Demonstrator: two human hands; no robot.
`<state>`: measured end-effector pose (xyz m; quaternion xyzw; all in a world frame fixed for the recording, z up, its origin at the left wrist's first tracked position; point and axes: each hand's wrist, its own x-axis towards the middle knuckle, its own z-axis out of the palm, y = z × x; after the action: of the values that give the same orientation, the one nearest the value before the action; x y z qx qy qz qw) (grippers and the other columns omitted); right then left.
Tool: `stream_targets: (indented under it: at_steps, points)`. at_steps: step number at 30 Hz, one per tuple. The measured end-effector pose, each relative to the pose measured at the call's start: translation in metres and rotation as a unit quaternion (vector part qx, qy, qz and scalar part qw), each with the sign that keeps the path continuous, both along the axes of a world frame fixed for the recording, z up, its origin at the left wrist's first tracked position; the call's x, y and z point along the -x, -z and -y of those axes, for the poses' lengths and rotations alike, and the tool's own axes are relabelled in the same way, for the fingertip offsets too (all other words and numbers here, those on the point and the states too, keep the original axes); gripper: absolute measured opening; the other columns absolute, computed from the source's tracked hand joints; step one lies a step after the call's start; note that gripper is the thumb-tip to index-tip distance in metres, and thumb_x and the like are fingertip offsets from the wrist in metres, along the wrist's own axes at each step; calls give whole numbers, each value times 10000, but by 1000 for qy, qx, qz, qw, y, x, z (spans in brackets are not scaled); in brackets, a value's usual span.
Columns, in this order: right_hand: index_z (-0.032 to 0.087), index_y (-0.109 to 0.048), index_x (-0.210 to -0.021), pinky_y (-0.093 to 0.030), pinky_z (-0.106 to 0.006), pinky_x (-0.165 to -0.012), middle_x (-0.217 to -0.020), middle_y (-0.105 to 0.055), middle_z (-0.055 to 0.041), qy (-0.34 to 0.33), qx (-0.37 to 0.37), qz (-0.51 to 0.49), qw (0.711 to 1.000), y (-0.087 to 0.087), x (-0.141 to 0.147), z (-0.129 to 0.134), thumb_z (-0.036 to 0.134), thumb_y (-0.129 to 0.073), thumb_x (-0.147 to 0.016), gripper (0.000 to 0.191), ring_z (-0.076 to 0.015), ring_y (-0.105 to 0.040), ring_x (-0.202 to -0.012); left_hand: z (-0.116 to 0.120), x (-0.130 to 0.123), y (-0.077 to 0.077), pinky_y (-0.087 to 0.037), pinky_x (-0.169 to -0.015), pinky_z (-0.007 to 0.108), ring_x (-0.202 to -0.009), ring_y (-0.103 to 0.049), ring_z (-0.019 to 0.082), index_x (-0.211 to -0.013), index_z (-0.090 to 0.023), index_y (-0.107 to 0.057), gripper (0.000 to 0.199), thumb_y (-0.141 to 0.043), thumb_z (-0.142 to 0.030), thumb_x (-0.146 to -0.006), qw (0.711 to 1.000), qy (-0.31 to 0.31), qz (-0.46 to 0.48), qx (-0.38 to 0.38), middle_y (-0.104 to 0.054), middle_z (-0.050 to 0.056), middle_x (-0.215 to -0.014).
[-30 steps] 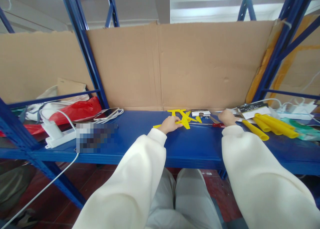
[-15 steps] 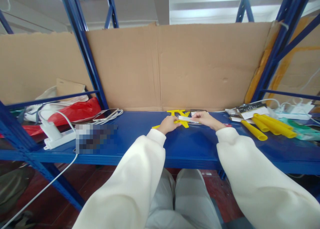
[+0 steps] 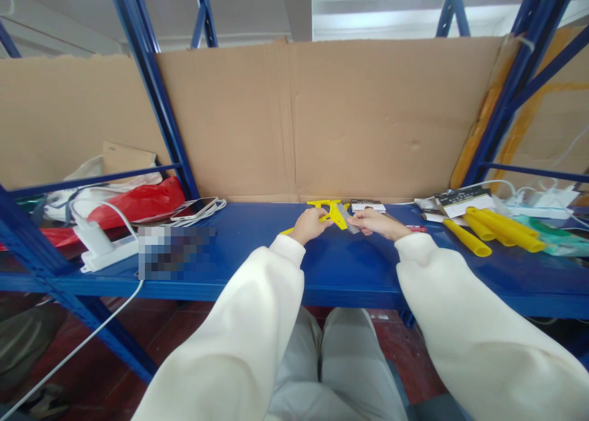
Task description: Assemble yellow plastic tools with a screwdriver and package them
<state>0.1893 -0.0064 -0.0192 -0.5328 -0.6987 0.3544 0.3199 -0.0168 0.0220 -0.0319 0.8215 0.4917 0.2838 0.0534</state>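
My left hand (image 3: 310, 226) is closed around a yellow plastic scraper handle (image 3: 339, 217), whose narrow end pokes out to the left of my fingers. Its wide head points right. Between the fingertips of my right hand (image 3: 380, 223) is a flat grey metal blade (image 3: 348, 217), tilted and close against the head. I cannot tell whether blade and head are joined. Just behind my left hand, another yellow plastic piece (image 3: 322, 202) shows on the blue shelf (image 3: 257, 249). By my right wrist lies a small red item (image 3: 416, 229).
A black-and-white card (image 3: 368, 206) lies behind my right hand. Several yellow tubes (image 3: 501, 227) and printed packets (image 3: 464, 201) are at the right. A white power strip (image 3: 110, 255), cables and a red bag (image 3: 140, 203) sit at the left. Cardboard (image 3: 368, 120) walls the back.
The blade has turned from lying nearly level and bright to a steep slant beside the yellow head. My right hand has lowered slightly, uncovering the card behind. My left hand keeps its hold.
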Motion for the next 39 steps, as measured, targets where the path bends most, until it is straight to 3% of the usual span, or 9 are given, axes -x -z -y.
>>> stream_targets:
  at_steps: [4,14,23,33,39]
  points:
    - [203,-413,-583,-214,-210,-439,-511,-358,78,-18,20,-72,997,6,2,-4,562,-757,-756,527,-47,-286,-452,-1,0,2,-509,-950,312,-1088,-691,243,-1095,-164,-765,272,-696,-314,-879,1000,11,2,-6,-759,97,-1130]
    - [195,-439,-600,-216,-198,-412,-517,-381,74,-57,18,-165,984,11,-1,-11,529,-792,-753,509,-37,-296,-427,-3,1,3,-511,-950,307,-1091,-693,248,-1120,-173,-771,286,-701,-305,-875,1000,14,3,-11,-758,95,-1148]
    - [181,-520,-658,-306,-204,-416,-507,-480,47,-28,3,-158,987,16,3,-11,506,-784,-774,435,-60,-404,-430,0,-3,0,-511,-946,310,-1053,-707,238,-1118,-146,-768,281,-708,-267,-872,997,60,6,-44,-766,101,-1136]
    - [182,-526,-639,-301,-225,-421,-529,-425,71,-59,36,-157,985,19,7,-11,547,-847,-655,486,-58,-391,-446,0,-3,1,-518,-963,326,-1071,-704,244,-1087,-156,-775,265,-735,-263,-848,997,48,1,-65,-763,102,-1143]
    - [184,-550,-680,-303,-230,-423,-546,-459,62,-84,27,-160,983,22,6,-14,580,-818,-665,478,-69,-399,-463,1,-3,1,-526,-967,330,-1079,-701,241,-1084,-181,-772,255,-739,-281,-852,997,29,-1,-70,-759,90,-1149]
